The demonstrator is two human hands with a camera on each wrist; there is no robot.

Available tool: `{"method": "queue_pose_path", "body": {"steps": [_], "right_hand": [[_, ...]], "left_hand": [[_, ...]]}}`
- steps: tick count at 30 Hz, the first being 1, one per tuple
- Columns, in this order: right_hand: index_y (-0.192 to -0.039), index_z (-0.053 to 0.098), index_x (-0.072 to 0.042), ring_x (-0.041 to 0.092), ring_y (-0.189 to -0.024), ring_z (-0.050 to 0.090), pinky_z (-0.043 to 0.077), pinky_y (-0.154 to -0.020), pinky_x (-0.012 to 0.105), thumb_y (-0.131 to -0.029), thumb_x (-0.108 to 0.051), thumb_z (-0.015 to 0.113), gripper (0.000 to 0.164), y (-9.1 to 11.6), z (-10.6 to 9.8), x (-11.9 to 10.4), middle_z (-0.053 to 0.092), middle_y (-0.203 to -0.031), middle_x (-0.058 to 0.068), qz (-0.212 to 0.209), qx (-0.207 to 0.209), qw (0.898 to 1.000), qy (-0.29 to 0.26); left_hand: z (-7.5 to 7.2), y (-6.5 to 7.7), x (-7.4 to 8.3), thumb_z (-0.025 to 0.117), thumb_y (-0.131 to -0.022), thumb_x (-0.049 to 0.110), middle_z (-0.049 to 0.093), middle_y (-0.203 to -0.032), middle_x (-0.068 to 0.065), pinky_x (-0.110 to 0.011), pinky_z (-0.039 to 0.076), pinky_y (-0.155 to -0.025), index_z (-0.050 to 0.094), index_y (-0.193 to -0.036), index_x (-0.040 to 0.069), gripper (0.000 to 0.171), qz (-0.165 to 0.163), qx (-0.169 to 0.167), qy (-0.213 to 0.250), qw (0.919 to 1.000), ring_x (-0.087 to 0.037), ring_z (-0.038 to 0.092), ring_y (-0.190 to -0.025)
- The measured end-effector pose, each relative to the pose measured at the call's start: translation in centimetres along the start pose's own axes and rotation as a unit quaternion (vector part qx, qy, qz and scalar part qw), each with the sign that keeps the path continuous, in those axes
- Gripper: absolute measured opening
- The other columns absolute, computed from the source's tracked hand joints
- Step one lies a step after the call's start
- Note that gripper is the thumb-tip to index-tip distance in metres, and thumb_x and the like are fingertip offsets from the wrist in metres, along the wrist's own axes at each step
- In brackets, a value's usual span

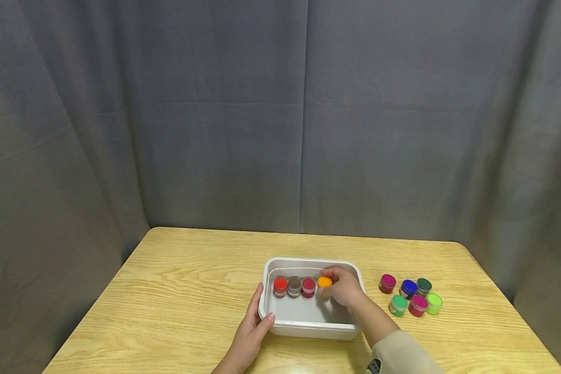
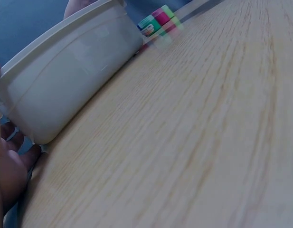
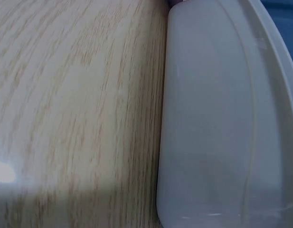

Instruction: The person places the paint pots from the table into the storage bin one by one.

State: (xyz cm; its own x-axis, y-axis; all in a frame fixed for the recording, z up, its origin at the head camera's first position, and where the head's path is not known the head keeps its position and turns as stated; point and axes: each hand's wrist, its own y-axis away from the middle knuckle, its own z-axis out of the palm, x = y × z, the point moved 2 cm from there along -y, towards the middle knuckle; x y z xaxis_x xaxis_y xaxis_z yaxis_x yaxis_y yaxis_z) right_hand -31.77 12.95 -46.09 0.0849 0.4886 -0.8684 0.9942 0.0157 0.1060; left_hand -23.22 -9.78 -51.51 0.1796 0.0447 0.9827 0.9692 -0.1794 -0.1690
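The left hand grips the near corner of the white tub, thumb at the rim and fingers along the outer side. The tub looks like stiff, light, smooth plastic, so the rim is a sound place to hold. Beyond it, the right hand pinches the orange jar inside the tub. The jar is probably light and hard, perhaps a bit slippery; thumb and fingers across its sides should suit. Left of that hand stand the red jar, brown jar and dark red jar; outside the tub, to its right, six more jars. The right fingers hide part of the orange jar; whether it touches the tub's floor I cannot tell. The right wrist view misses this grip.
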Motion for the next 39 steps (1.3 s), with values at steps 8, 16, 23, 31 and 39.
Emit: {"method": "queue_pose_path", "body": {"steps": [8,16,23,31,39], "right_hand": [[-0.11,0.064,0.007,0.023,-0.091,0.059,0.054,-0.086,0.034,-0.074,0.011,0.075,0.038,-0.54,0.33,-0.01,0.065,-0.104,0.018,0.009,-0.003,1.0,0.019],[-0.108,0.067,0.002,0.023,-0.091,0.059,0.053,-0.086,0.034,-0.073,0.009,0.077,0.036,-0.76,0.7,-0.16,0.067,-0.104,0.016,0.032,0.002,0.998,0.06],[-0.112,0.066,0.001,0.024,-0.091,0.057,0.051,-0.06,0.023,-0.074,0.009,0.077,0.04,-0.75,0.93,-0.15,0.065,-0.108,0.017,0.061,0.004,0.997,0.047],[-0.111,0.065,0.003,0.026,-0.094,0.058,0.054,-0.084,0.036,-0.073,0.007,0.077,0.04,-0.45,0.72,-0.29,0.065,-0.108,0.017,0.047,0.002,0.998,0.047],[-0.116,0.062,0.005,0.027,-0.099,0.06,0.053,-0.086,0.036,-0.078,0.002,0.074,0.04,-0.04,0.08,-0.53,0.064,-0.113,0.02,0.026,0.007,0.999,0.032]], "left_hand": [[0.02,-0.01,-0.06,0.048,-0.103,0.018,0.006,-0.164,-0.019,-0.041,0.028,-0.117,0.008,-0.159,0.016,0.069,0.004,-0.003,0.008,1.0,-0.042,0.02,-0.148],[-0.01,-0.02,-0.07,0.049,-0.102,0.018,0.006,-0.165,-0.019,-0.024,0.029,-0.114,0.01,-0.159,0.017,0.068,0.003,0.0,0.006,1.0,-0.041,0.02,-0.148],[-0.01,-0.03,-0.01,0.049,-0.102,0.019,0.006,-0.165,-0.018,-0.036,0.026,-0.117,0.01,-0.159,0.016,0.068,-0.001,0.002,-0.002,1.0,-0.04,0.018,-0.149],[-0.02,0.03,0.0,0.049,-0.102,0.019,0.006,-0.165,-0.018,-0.015,0.028,-0.111,0.01,-0.159,0.016,0.068,-0.002,0.002,0.006,1.0,-0.04,0.018,-0.149],[-0.01,0.05,0.04,0.049,-0.102,0.02,0.007,-0.165,-0.016,-0.026,0.028,-0.115,0.011,-0.159,0.02,0.068,-0.006,0.003,-0.001,1.0,-0.04,0.019,-0.148]]}}
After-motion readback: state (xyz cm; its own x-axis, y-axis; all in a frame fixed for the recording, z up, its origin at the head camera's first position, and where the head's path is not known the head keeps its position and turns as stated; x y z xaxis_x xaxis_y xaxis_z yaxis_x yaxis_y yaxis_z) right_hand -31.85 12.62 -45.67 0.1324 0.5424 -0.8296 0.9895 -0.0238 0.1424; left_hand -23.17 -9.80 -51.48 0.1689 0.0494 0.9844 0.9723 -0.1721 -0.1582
